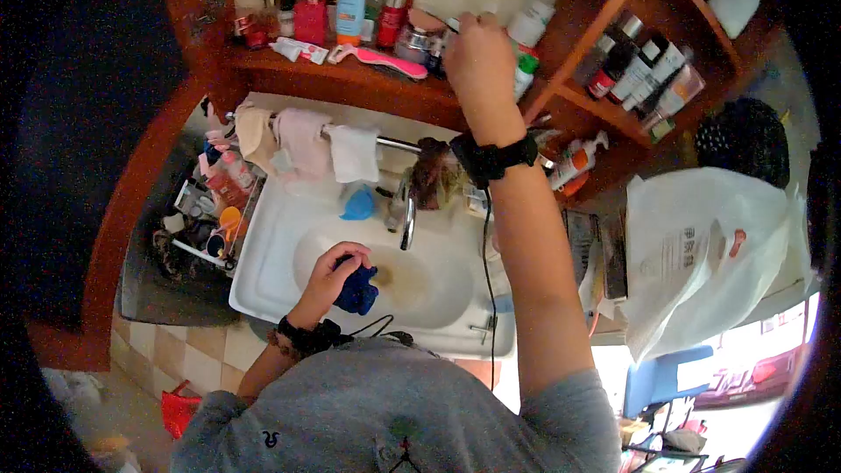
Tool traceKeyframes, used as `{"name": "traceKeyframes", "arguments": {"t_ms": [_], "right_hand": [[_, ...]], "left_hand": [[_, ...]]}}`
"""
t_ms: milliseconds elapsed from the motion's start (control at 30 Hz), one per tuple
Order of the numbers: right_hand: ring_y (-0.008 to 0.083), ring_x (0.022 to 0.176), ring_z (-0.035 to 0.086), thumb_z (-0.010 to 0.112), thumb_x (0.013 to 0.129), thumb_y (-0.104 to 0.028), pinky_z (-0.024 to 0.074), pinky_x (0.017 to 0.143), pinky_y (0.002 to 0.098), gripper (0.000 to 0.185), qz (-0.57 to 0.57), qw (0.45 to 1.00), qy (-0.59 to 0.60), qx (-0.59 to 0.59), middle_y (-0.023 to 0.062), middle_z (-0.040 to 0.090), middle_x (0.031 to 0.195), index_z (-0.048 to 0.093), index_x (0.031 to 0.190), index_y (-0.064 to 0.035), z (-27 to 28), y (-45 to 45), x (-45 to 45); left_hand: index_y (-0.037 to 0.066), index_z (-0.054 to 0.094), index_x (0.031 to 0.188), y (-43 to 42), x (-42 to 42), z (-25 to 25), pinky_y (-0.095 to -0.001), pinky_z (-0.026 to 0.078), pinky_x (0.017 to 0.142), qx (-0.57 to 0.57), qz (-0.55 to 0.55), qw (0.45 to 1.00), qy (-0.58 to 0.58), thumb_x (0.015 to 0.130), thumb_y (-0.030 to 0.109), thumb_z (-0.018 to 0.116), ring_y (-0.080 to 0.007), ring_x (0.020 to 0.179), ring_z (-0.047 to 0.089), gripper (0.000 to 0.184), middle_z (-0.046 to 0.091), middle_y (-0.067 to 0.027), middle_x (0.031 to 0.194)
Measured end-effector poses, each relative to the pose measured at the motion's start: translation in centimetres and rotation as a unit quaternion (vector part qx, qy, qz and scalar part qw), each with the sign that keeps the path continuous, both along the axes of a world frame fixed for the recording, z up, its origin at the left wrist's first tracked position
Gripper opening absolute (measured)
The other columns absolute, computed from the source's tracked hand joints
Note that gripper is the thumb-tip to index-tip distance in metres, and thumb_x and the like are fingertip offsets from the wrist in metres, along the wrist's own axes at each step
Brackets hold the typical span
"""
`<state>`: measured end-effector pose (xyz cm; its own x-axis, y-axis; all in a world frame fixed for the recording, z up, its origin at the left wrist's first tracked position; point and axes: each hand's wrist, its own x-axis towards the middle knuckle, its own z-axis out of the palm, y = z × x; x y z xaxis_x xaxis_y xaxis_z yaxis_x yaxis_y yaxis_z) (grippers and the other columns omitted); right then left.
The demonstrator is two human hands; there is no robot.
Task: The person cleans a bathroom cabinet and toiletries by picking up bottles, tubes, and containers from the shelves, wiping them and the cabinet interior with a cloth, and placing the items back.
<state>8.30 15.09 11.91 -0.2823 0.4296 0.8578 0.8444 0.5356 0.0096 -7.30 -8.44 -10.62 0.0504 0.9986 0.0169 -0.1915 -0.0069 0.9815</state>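
Left hand (331,273): fingers curled, gripping a bunched dark blue cloth (357,290) from its left side, thumb along the top. Cloth is held over the bowl of the white sink (273,236), lower middle of frame. Can't tell from here if it touches the bowl.

Right hand (484,61): up at the wooden shelf (342,83), top centre. Fingers bent and pointing away from me; can't tell if they're closed on anything. Nearest items: a glass-like jar (420,33) just left, a white bottle with a green label (524,73) just right.

Handling, my guess: cloth is light, limp, no fragility worry. If wet it'd be heavier, a bit slick, and would sag; can't confirm wetness. Best hold is a full-palm grab on the bunched middle; a corner pinch would let it unfold.

Further out: black bands on both wrists, a thin cable off the right one. Metal faucet (409,223) right of the cloth, small blue item (357,203) behind it. White towel (354,154) on the rail above. Pink-handled tool (385,60) and white tube (300,50) at the shelf's front edge. Cluttered rack (203,251) at left, big white plastic bag (674,298) at right.
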Motion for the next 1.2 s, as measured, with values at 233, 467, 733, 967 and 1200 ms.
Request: {"name": "traceKeyframes", "arguments": {"t_ms": [233, 467, 733, 967, 1200], "right_hand": [[0.0324, 0.077, 0.06, 0.065, 0.078, -0.009, 0.0499, 0.066, 0.0403, 0.01, 0.16, 0.967, 0.167, -0.104, 0.0153, 0.059, 0.085, 0.06, 0.085, -0.0048, -5.7, -9.6, 4.2], [0.0273, 0.087, 0.059, 0.075, 0.076, -0.018, 0.0485, 0.074, 0.0373, 0.043, -0.033, 0.96, 0.247, -0.129, 0.0166, 0.059, 0.098, 0.053, 0.107, 0.0026, -15.3, -7.4, 14.8], [0.0368, 0.1, 0.057, 0.08, 0.068, -0.026, 0.0471, 0.084, 0.0422, 0.068, -0.068, 0.941, 0.25, -0.216, 0.0251, 0.055, 0.109, 0.047, 0.116, 0.0086, -17.4, -3.5, 15.0], [0.0391, 0.099, 0.057, 0.078, 0.065, -0.026, 0.0468, 0.086, 0.0431, 0.068, -0.106, 0.938, 0.228, -0.24, 0.0264, 0.056, 0.109, 0.052, 0.119, 0.0045, -16.6, -3.4, 15.1], [0.0373, 0.104, 0.055, 0.077, 0.066, -0.029, 0.0457, 0.089, 0.044, 0.07, -0.074, 0.936, 0.236, -0.251, 0.0231, 0.055, 0.113, 0.051, 0.122, 0.0031, -17.0, -4.1, 16.5]], "left_hand": [[0.001, 0.059, 0.103, 0.5, 0.5, 0.0, -0.025, 0.045, 0.079, -0.009, 0.009, 1.0, 0.027, 0.092, 0.011, 0.051, -0.0122, 0.085, 0.056, 0.016, 0.06, -0.0047, 0.087], [0.001, 0.059, 0.103, 1.4, 1.1, -1.2, -0.0254, 0.044, 0.082, -0.03, -0.019, 0.999, 0.005, 0.092, 0.008, 0.05, -0.0135, 0.087, 0.056, 0.016, 0.059, -0.0052, 0.087], [0.0, 0.058, 0.104, 1.4, 2.8, 0.5, -0.0252, 0.044, 0.08, -0.034, -0.021, 0.999, 0.034, 0.094, 0.01, 0.05, -0.0128, 0.087, 0.056, 0.016, 0.059, -0.0053, 0.088], [0.001, 0.058, 0.101, 1.0, 2.9, -0.1, -0.0264, 0.043, 0.083, -0.028, -0.02, 0.999, 0.037, 0.092, 0.01, 0.05, -0.0144, 0.087, 0.055, 0.015, 0.058, -0.0053, 0.084], [0.001, 0.058, 0.102, 1.1, 3.3, -1.1, -0.0261, 0.043, 0.082, -0.008, -0.022, 0.999, 0.046, 0.092, 0.01, 0.05, -0.0146, 0.086, 0.056, 0.015, 0.058, -0.0054, 0.086]]}}
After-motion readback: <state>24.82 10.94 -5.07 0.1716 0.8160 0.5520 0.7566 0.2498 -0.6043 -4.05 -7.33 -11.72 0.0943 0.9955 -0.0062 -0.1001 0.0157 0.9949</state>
